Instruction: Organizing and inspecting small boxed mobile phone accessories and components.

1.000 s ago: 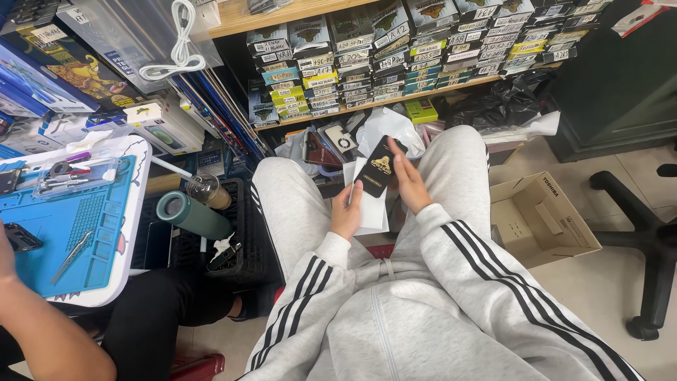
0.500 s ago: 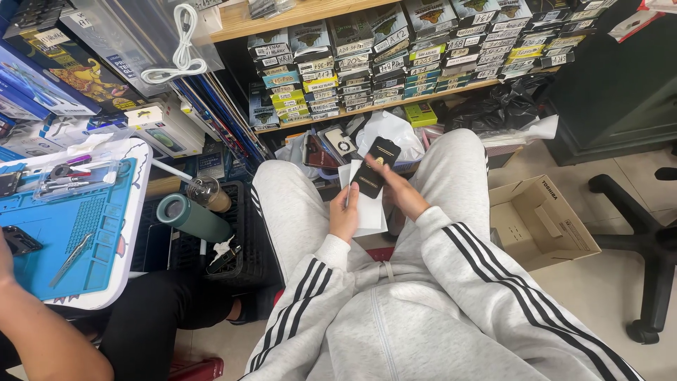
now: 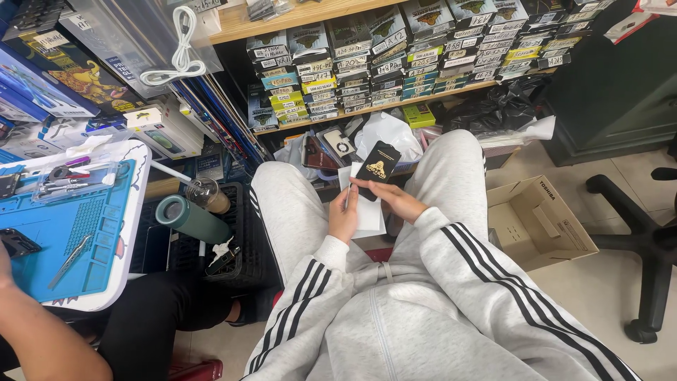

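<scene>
right hand (image 3: 396,201) gripping small black packet (image 3: 376,170) with gold emblem at lower edge, lifted between knees. left hand (image 3: 343,215) pinching white paper sheet (image 3: 367,212) just under packet, touching it. compared with moment ago: packet raised a little and turned more upright, front face now to camera; probably being checked or pulled away from white sheet. beyond knees, shelf (image 3: 395,99) with stacked small boxes. open cardboard box (image 3: 539,222) on floor at right. at left, blue mat (image 3: 67,233) on white table (image 3: 130,212), other person's arm (image 3: 35,339).
</scene>
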